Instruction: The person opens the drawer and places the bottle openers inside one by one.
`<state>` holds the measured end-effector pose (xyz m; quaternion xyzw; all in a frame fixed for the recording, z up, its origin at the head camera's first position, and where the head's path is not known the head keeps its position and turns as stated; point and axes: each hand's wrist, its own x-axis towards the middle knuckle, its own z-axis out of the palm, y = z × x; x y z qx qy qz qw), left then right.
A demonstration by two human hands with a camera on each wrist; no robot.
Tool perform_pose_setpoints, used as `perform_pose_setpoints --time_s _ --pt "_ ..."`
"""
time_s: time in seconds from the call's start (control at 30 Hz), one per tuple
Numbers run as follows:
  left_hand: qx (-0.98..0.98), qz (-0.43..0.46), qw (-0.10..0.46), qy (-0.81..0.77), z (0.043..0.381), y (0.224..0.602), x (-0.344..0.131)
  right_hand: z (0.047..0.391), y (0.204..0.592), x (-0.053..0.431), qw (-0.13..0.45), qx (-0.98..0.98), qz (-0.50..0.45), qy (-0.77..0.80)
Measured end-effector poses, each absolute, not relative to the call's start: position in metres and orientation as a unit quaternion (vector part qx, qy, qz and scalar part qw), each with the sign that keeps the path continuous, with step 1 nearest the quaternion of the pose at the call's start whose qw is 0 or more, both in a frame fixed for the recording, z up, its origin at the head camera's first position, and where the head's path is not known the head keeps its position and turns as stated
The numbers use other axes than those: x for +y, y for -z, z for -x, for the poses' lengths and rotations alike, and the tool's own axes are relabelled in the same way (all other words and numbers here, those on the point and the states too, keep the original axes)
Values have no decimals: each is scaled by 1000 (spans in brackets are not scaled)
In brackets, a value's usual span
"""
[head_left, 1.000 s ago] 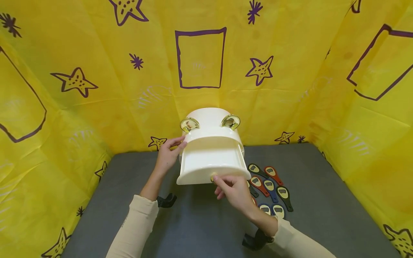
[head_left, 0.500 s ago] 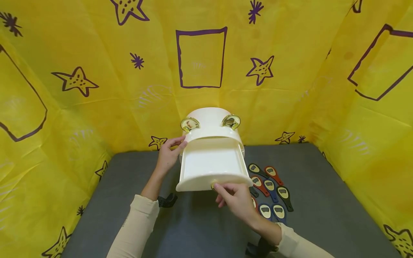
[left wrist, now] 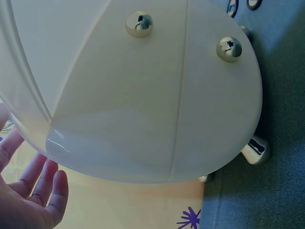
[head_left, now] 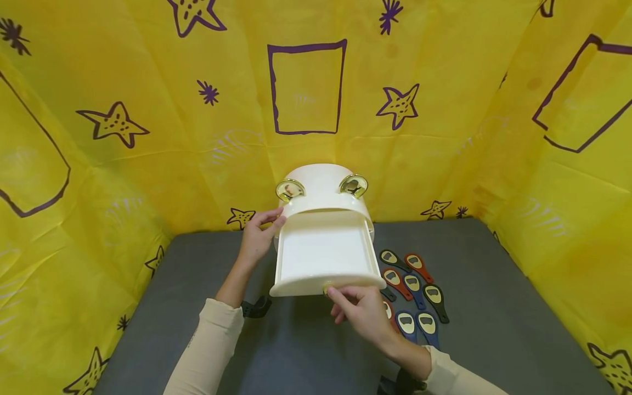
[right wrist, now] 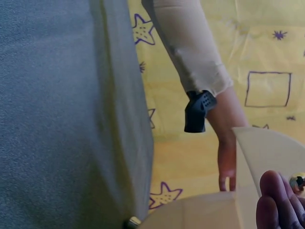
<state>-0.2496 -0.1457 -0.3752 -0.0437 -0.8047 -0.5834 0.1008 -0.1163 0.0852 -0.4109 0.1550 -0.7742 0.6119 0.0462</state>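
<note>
A glossy white rounded drawer box (head_left: 321, 189) with gold-rimmed ear-like discs stands near the back of the table. Its top drawer (head_left: 326, 252) is pulled well out, and the flat white inside shows no contents. My right hand (head_left: 362, 312) pinches the small gold knob (head_left: 326, 290) on the drawer front between thumb and fingers. At the box's left edge, my left hand (head_left: 259, 236) touches the side with spread fingers. Two lower gold knobs (left wrist: 139, 24) and a gold foot (left wrist: 256, 150) show in the left wrist view.
Several paddle-shaped pieces that look like bottle openers (head_left: 434, 296), in red, blue and dark colours with gold plates, lie on the grey table (head_left: 494, 296) right of the box. My right hand and forearm partly cover them. Yellow patterned cloth (head_left: 173, 164) encloses the back and sides.
The top drawer has slid farther out toward me, my right hand moving along with its knob. My left hand stays at the box's side.
</note>
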Motion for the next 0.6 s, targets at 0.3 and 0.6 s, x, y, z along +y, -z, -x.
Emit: perform_pose_setpoints --time_s 0.3,0.6 --pt "-807 54 109 577 238 363 -143 115 420 86 47 -766 -172 -618" --pt "-800 63 112 586 239 365 -144 116 426 87 42 -763 -180 -620"
